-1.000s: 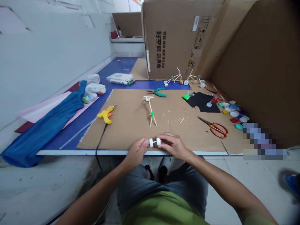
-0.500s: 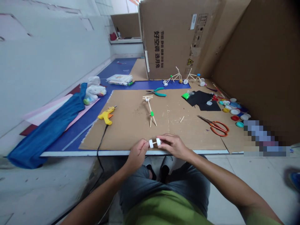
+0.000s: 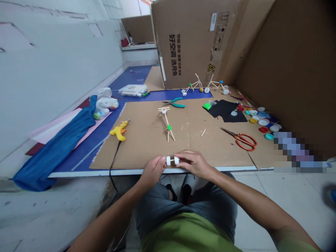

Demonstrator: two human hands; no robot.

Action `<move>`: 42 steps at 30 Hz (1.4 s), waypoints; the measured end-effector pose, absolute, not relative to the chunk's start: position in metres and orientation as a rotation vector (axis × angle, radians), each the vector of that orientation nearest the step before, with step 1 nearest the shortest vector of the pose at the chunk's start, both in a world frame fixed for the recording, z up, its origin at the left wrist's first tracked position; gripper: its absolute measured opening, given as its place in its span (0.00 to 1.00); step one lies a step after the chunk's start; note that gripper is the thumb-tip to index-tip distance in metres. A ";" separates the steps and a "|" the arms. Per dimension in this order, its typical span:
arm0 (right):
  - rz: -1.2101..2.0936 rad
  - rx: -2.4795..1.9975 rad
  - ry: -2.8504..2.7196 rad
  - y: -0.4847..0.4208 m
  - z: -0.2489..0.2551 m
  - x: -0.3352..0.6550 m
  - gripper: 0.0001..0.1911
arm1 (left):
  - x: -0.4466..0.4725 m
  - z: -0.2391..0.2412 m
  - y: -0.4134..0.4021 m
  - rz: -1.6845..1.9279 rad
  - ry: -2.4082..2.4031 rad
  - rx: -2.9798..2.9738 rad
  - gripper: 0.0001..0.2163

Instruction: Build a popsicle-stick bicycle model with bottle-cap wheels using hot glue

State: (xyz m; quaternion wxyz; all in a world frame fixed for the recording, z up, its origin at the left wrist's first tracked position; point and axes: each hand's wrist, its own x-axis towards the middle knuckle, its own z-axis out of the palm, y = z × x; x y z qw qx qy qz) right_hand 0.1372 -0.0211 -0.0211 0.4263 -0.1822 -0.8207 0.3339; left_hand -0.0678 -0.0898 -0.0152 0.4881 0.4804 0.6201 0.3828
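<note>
Between my two hands, over the table's front edge, is a small axle of thin wooden stick with two white bottle caps (image 3: pixel 168 160) as wheels. My left hand (image 3: pixel 154 169) is closed at its left end, thumb and finger pinching by the left cap. With thumb and fingers my right hand (image 3: pixel 193 161) grips the right cap. Just beyond lies a stick frame (image 3: pixel 167 120) with a green joint, two splayed legs and a crosspiece with a white part at its far end. A short loose stick (image 3: pixel 203 132) lies right of it.
A yellow glue gun (image 3: pixel 120 130) with a black cord lies left. Teal pliers (image 3: pixel 175 103) are behind the frame, orange-handled scissors (image 3: pixel 240 138) to the right. Coloured bottle caps (image 3: pixel 263 122) and black sheets (image 3: pixel 228 111) lie far right. Two stick models (image 3: pixel 194 85) stand by a cardboard box (image 3: pixel 194 42).
The two caps look slightly closer together, with less of the stick showing between them. Both hands stay at the table edge, still gripping; the camera view has shifted a little.
</note>
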 end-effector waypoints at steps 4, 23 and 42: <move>0.871 -0.492 -2.051 -0.021 -0.021 0.137 0.17 | -0.069 -0.018 -0.091 0.926 1.524 1.247 0.19; 1.026 -0.568 -2.066 -0.023 -0.023 0.138 0.18 | -0.065 -0.016 -0.104 0.948 1.723 1.552 0.18; 1.004 -0.551 -2.082 -0.024 -0.018 0.139 0.17 | -0.071 -0.025 -0.098 0.968 1.558 1.331 0.20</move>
